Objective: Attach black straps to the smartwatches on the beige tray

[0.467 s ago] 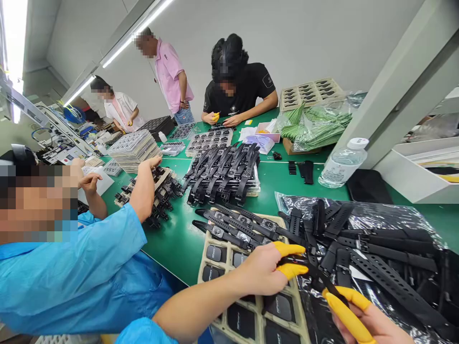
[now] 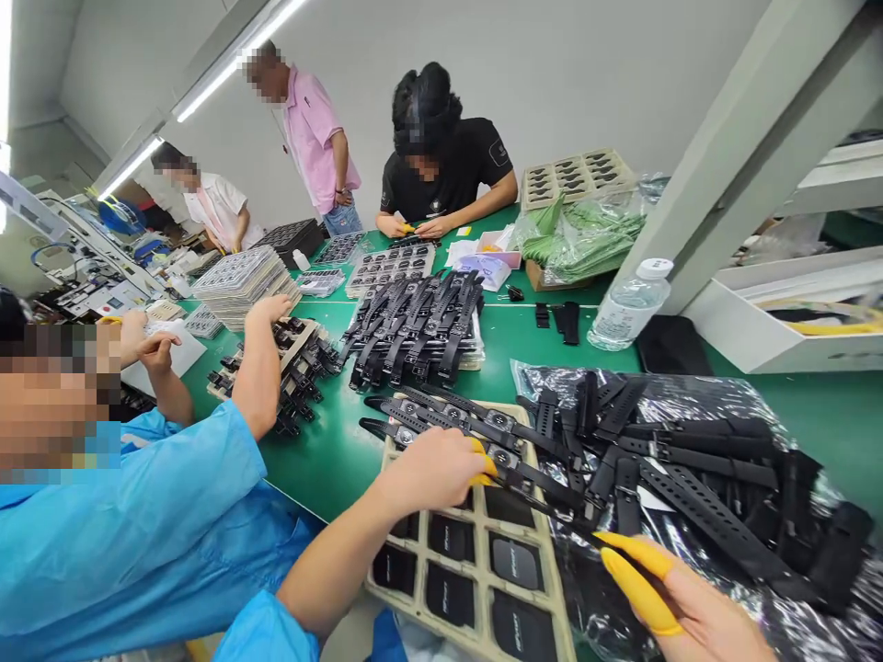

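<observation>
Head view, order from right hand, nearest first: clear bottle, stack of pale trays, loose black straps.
1. Loose black straps: just beyond the right hand.
2. Clear bottle: farther up the bench.
3. Stack of pale trays: far over, left side.

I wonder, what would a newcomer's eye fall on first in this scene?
Probably the bright yellow finger covers on the left hand, over the pale tray, and the right hand, lower right. Next, the layered black watches in the middle of the green table, then the green bundle in clear plastic toward the back right.
</observation>
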{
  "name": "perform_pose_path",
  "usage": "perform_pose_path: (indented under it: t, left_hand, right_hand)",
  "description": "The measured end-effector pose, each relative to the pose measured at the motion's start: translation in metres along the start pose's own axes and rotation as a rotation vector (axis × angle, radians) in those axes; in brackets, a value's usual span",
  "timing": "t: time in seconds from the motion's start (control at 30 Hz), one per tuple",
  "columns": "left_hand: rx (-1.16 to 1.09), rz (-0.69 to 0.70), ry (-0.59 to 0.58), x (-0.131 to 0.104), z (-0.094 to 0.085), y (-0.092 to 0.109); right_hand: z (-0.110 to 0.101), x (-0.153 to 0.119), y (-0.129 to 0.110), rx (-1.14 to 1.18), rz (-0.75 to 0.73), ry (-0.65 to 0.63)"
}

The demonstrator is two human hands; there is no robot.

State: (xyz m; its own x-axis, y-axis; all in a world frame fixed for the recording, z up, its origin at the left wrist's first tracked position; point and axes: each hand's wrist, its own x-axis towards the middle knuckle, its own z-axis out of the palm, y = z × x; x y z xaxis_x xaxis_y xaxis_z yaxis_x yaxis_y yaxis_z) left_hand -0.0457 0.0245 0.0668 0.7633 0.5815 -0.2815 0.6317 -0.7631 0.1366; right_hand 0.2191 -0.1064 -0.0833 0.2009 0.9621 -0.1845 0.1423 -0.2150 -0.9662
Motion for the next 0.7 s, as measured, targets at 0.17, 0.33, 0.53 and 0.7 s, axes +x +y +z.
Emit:
perform_pose_path:
  t: [0.17, 0.33, 0.53, 0.7]
  left_hand:
    - [-0.021, -0.059, 0.036, -0.009, 0.002, -0.014]
    - [-0.171, -0.046, -0.009, -0.014, 0.012, -0.035]
    - [-0.189, -0.003, 0.038, -0.009, 0.02, -0.042]
    - [-0.155, 0.011, 0.132, 0.0, 0.027, -0.047]
  right_hand:
    - [0.014, -0.003, -0.02, -0.233, -0.275, -0.047]
    - [0.016, -0.008, -0.043, -0.375, -0.298, -0.122]
    - [0.019, -0.008, -0.05, -0.375, -0.191, -0.131]
    - [0.021, -0.004, -0.041, -0.366, -0.198, -0.085]
